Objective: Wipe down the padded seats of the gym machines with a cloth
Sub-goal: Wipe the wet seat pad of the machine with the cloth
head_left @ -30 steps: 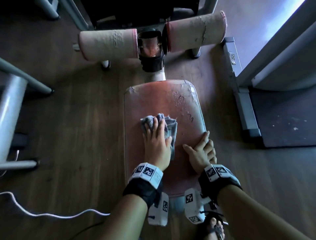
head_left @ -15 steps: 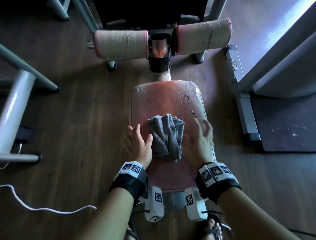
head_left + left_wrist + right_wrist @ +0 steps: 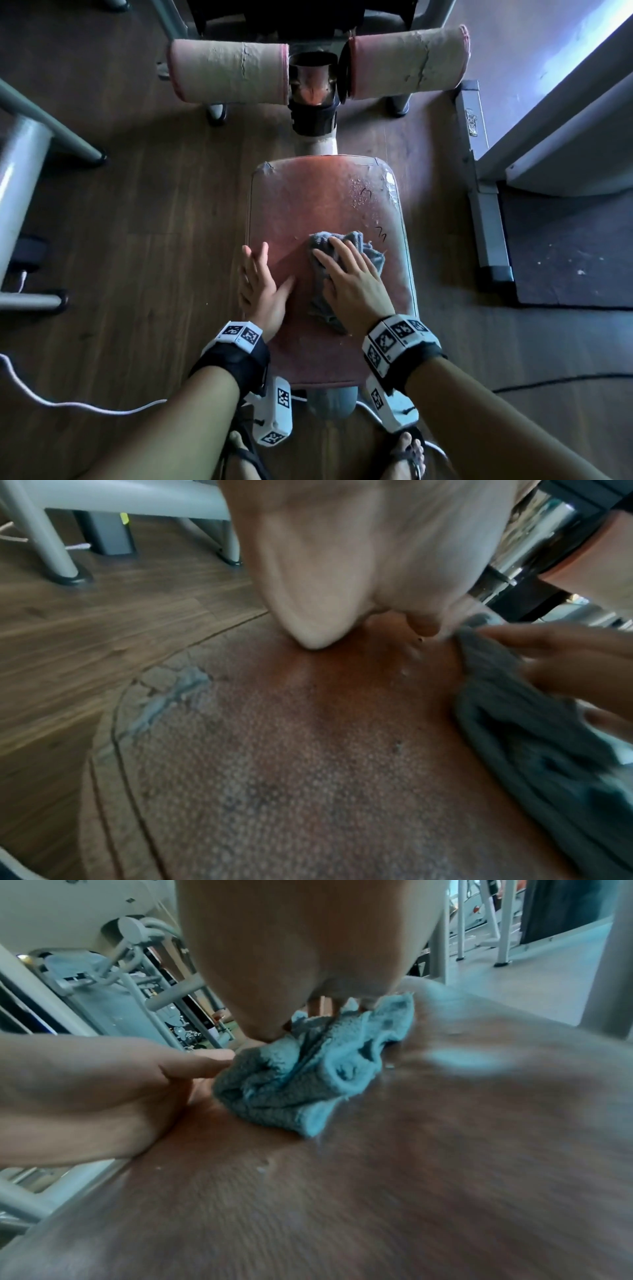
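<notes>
A worn red padded seat (image 3: 308, 198) of a gym machine fills the middle of the head view, cracked at its far right corner. A crumpled grey cloth (image 3: 371, 255) lies on its right half. My right hand (image 3: 349, 277) presses down on the cloth with straight, spread fingers. My left hand (image 3: 262, 284) rests flat on the seat's left edge, beside the cloth and apart from it. The left wrist view shows the seat's pebbled surface (image 3: 291, 750) and the cloth (image 3: 514, 723) at the right. In the right wrist view the cloth (image 3: 308, 1074) bunches under my palm.
Two worn foam rollers (image 3: 227, 72) (image 3: 407, 61) stand beyond the seat on the machine's post. Another machine's grey frame (image 3: 20, 192) is at the left. A white cable (image 3: 68, 404) crosses the wooden floor. A metal rail (image 3: 486, 205) and a dark mat (image 3: 565, 246) lie to the right.
A second ago my left hand pressed the cloth and my right rested at the seat's right edge. The left let go and moved left; the right now presses the cloth.
</notes>
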